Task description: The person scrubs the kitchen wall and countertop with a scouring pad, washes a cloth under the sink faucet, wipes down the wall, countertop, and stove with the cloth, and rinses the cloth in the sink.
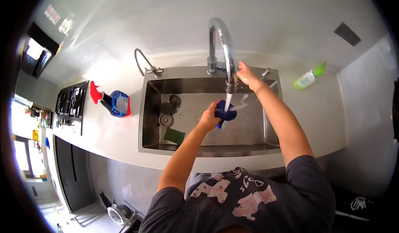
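Note:
My left hand (210, 116) grips a dark blue cloth-like item (225, 110) over the steel sink (199, 137). Water runs from the tall curved faucet (226, 45) straight onto the blue item, and some splashes off to its right. Just right of the faucet, near its lever, is my right hand (248, 75), with its fingers apart and nothing seen in it. Whether it touches the lever cannot be made out.
Dark scrubbers (169, 105), a round drain strainer (165, 120) and a green pad (174, 136) lie in the sink's left part. A blue spray bottle (119, 104) lies left, a green-capped bottle (306, 80) right. A small tap (156, 71) and stove (73, 104) are at left.

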Action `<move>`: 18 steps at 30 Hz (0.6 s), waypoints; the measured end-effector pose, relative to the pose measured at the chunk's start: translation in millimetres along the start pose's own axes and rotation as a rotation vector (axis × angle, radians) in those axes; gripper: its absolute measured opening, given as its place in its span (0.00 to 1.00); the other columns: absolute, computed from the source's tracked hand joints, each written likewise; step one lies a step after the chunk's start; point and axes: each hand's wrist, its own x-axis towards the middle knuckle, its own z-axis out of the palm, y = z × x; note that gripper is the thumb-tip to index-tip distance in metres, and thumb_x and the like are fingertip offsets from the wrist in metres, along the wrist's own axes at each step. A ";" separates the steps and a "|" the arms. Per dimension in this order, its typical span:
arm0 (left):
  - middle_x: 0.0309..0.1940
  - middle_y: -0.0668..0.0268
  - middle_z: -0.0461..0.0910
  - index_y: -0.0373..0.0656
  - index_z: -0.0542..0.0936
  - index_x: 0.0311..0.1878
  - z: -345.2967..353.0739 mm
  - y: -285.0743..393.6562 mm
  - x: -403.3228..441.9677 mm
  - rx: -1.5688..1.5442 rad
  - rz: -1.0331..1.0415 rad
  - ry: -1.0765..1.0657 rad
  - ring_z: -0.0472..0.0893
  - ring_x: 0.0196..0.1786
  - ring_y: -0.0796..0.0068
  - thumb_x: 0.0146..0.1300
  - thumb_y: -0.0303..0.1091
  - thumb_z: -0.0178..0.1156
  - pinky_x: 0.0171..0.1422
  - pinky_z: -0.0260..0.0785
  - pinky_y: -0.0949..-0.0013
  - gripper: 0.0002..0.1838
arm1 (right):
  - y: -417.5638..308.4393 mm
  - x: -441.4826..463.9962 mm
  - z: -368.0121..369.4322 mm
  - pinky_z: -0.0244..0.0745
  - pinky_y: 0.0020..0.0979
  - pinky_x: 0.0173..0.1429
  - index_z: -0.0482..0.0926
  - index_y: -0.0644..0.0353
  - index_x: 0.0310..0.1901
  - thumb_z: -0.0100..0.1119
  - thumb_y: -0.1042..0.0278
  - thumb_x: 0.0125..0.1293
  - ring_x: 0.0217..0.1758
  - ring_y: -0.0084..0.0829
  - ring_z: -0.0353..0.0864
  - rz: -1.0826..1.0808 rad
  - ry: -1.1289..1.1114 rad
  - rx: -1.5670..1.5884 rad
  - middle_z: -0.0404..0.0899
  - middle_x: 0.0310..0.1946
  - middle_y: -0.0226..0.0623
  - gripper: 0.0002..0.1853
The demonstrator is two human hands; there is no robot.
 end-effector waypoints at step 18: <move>0.49 0.64 0.74 0.42 0.68 0.59 -25.4 21.0 -4.1 -0.459 -0.101 -0.236 0.74 0.53 0.71 0.41 0.09 0.44 0.57 0.66 0.71 0.36 | 33.7 -81.0 64.4 0.65 0.37 0.60 0.61 0.60 0.60 0.38 0.32 0.62 0.58 0.34 0.67 0.403 -0.566 0.696 0.68 0.55 0.42 0.38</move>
